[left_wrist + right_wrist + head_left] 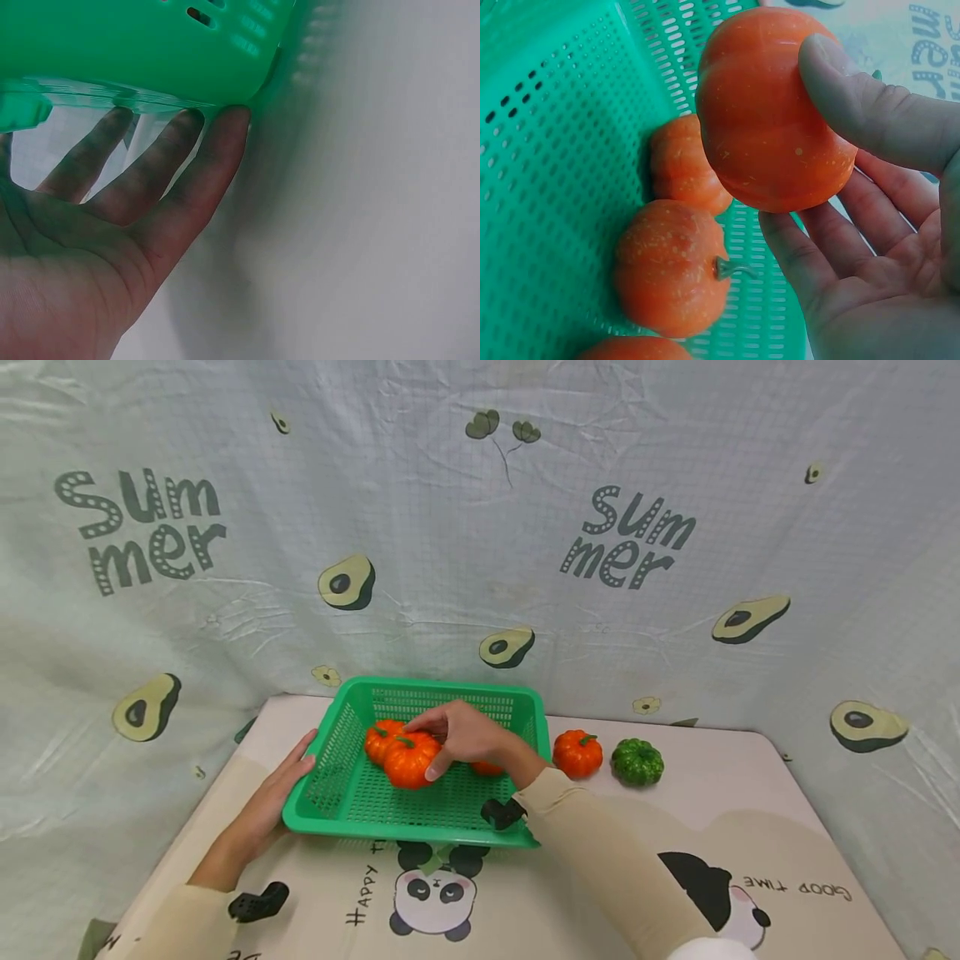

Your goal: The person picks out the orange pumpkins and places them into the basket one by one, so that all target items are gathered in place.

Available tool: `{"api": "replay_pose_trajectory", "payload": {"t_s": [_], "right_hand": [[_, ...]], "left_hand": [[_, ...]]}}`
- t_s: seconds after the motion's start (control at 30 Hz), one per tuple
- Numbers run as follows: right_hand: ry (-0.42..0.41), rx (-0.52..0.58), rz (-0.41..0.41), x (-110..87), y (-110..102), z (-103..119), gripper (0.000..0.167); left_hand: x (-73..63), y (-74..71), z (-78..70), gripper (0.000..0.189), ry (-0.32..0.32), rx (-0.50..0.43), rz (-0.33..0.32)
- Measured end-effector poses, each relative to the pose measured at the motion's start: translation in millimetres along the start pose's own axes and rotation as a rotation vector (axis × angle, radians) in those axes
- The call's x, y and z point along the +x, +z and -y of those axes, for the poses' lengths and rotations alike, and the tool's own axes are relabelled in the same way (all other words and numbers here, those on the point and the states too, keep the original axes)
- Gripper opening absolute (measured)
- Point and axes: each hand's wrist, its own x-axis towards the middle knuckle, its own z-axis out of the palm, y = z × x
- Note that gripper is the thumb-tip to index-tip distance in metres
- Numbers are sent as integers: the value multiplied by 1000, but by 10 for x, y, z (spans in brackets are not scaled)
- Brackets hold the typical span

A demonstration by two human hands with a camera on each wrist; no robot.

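Note:
A green plastic basket (416, 832) stands on the table. Between the thumb and fingers of my right hand (468, 735) is a small orange pumpkin (408, 762) with a green stem, held above the basket floor; the right wrist view shows this held pumpkin (769, 112) close up. Behind it, an orange pumpkin (671, 266) and another pumpkin (686, 165) lie in the basket, and a further one is cut off at the lower edge. My left hand (273, 793) touches the basket's left side from outside, its extended fingertips (229, 120) against the lower wall.
Right of the basket sit an orange pumpkin (577, 754) and a dark green pumpkin (637, 762). The tablecloth (600, 877) has panda prints. A pale curtain (450, 527) with avocado prints hangs behind and around the table.

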Motion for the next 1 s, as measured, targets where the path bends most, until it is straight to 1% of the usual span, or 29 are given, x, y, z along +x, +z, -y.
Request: {"api": "replay_pose_trajectory", "payload": {"t_s": [0.33,0.67,1.0], "right_hand": [[-20,-46,39,76,52,-15,70],[6,-40,49,146,109,-13,70],[-2,-54,70,221,166,-31,70]], "left_hand": [[9,-3,10,72,6,-1,-2],[-10,-4,-5,73,2,-3,-7],[-13,-2,-3,72,1,-9,-4]]}}
